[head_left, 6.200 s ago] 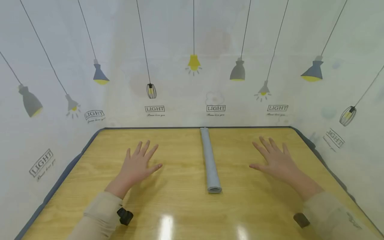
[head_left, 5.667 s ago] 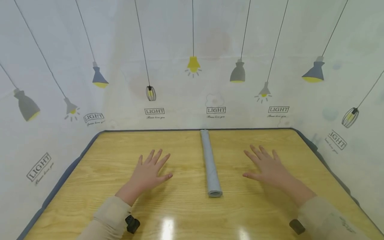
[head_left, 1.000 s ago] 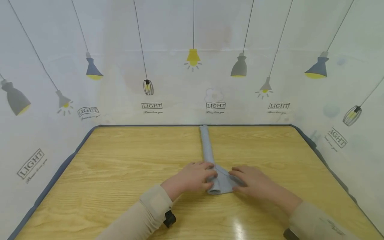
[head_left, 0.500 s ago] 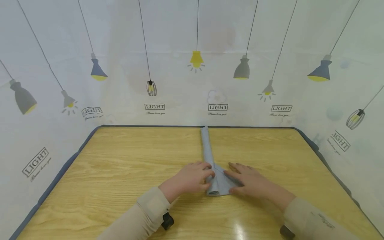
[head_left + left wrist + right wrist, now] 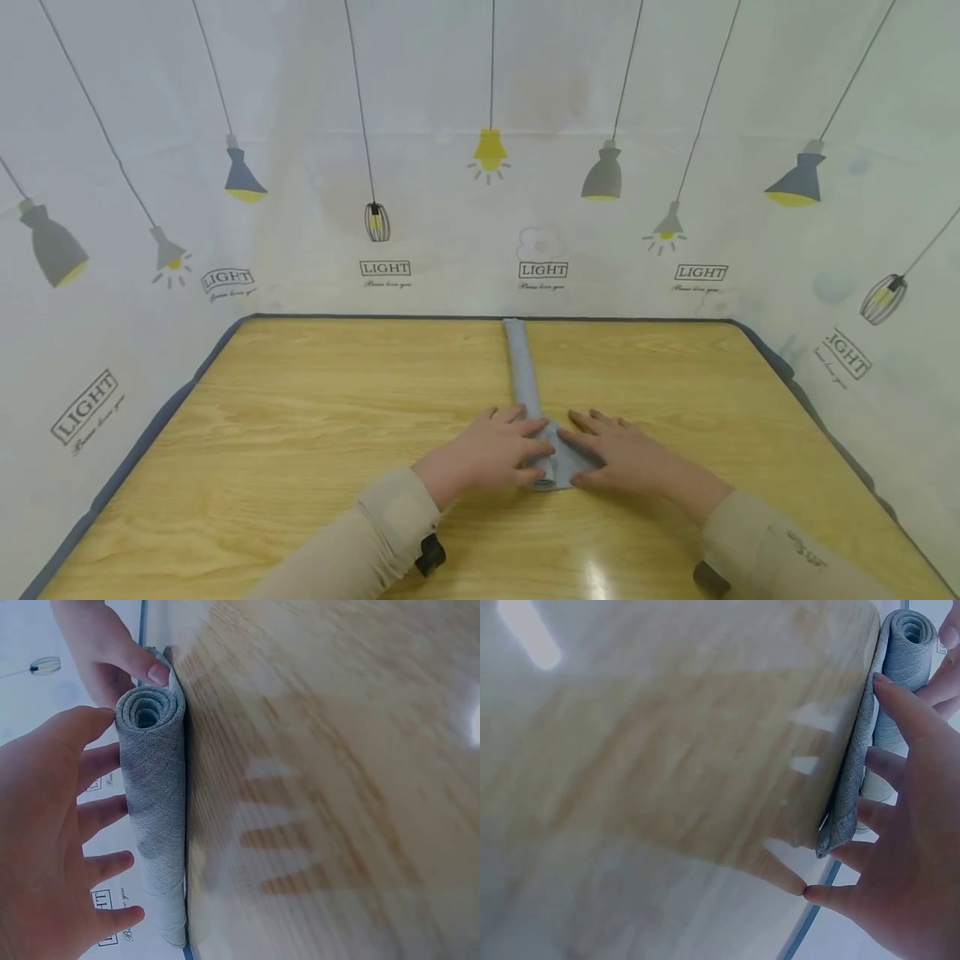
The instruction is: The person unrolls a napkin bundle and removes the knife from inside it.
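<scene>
A grey-blue rolled cloth [image 5: 522,371] lies lengthwise on the wooden table, its spiral end towards me. At the near end a corner flap [image 5: 573,467] is turned out to the right, flat on the table. My left hand [image 5: 495,450] rests across the near part of the roll, fingers slightly bent and spread; in the left wrist view they reach over the cloth [image 5: 156,802]. My right hand [image 5: 637,458] touches the flap with spread fingers; the right wrist view shows its thumb on the flap's edge [image 5: 845,795]. The hands partly hide the flap.
The wooden table [image 5: 315,392] has a dark blue border along its edges. Behind and beside it hangs a pale sheet [image 5: 442,167] printed with lamps. A small black device [image 5: 431,554] sits under the left wrist, another black device [image 5: 710,577] under the right.
Several seconds ago both hands were apart from the fully rolled cloth. Now they are on its near end, where a flap lies out. In the last half second the left hand shifted slightly right.
</scene>
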A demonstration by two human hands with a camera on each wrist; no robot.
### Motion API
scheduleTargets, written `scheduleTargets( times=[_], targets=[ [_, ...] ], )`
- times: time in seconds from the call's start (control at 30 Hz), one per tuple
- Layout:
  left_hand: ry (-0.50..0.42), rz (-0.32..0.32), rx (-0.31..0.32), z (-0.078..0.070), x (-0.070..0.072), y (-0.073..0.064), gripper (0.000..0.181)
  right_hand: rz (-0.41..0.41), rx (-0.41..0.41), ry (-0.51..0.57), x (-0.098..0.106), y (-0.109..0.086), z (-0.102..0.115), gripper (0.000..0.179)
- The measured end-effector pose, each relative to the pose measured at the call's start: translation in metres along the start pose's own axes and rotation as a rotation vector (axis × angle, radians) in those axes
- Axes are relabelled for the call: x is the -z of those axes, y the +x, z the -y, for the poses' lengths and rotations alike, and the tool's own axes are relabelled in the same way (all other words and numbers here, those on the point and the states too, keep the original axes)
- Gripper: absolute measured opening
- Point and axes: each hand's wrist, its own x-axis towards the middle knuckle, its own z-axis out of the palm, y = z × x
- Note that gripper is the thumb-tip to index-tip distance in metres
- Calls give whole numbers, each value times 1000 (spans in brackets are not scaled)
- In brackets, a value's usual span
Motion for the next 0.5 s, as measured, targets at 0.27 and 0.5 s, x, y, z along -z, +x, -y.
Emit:
scheduleTargets(
  times=[0.27,0.5],
  targets=[
    [21,-64,57,1,-1,-2,43,-3,-17,10,-1,-4,4,75],
    [-12,-113,79,5,-2,-4,42,16,-57,12,-1,-5,11,76]
  ],
)
